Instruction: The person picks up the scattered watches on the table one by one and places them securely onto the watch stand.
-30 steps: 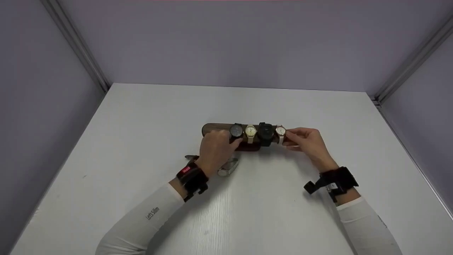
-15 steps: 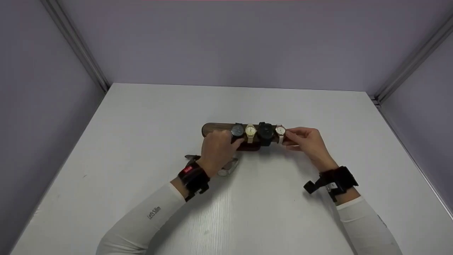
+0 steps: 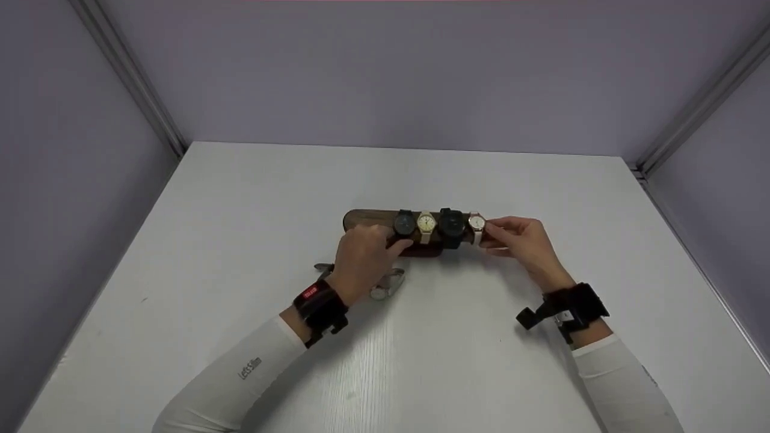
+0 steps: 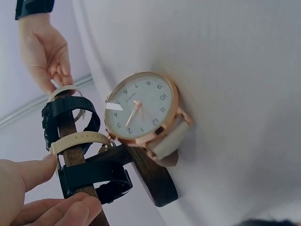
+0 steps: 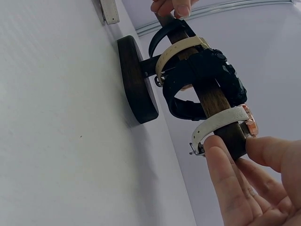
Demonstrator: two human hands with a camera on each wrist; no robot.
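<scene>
A dark wooden watch stand [image 3: 367, 216] stands mid-table, its bar [image 5: 214, 101] carrying several watches. From left to right they are a dark-faced watch [image 3: 404, 224], a gold watch [image 3: 426, 223], a chunky black watch [image 3: 451, 224] and a white-strapped rose-gold watch [image 3: 477, 222]. My left hand [image 3: 394, 240] pinches the dark-faced watch's black strap [image 4: 91, 178] on the bar, thumb beside the beige strap [image 4: 80, 138]. My right hand [image 3: 490, 234] grips the bar's right end just past the white strap [image 5: 218, 123]. The stand's base [image 5: 138, 80] rests on the table.
A loose rose-gold watch [image 4: 141, 110] with a pale strap lies on the white table [image 3: 240, 198] just in front of the stand, partly hidden behind my left wrist in the head view [image 3: 388, 287]. Grey walls enclose the table on three sides.
The dark-faced watch has slid slightly right along the bar under my left fingers, and my left forearm has dropped a little to the left. The right hand has stayed put.
</scene>
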